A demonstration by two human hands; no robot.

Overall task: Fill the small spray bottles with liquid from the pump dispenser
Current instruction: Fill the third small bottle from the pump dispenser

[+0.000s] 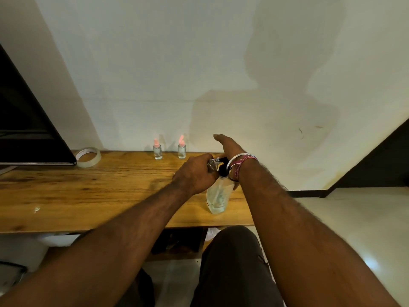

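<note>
A clear pump dispenser [218,197] with a black pump head stands near the right end of the wooden table [88,191]. My left hand [195,173] grips a small clear uncapped spray bottle [213,163], tilted with its open neck at the black nozzle. My right hand [229,147] is over the pump head with its fingers stretched out straight; the wrist hides most of the pump top. Two small spray bottles with pink caps, one on the left [157,150] and one on the right [182,147], stand upright at the back by the wall.
A roll of clear tape [88,157] lies at the back left beside a dark screen [28,129]. The table's right edge ends just past the dispenser. My knee [234,251] is below the front edge.
</note>
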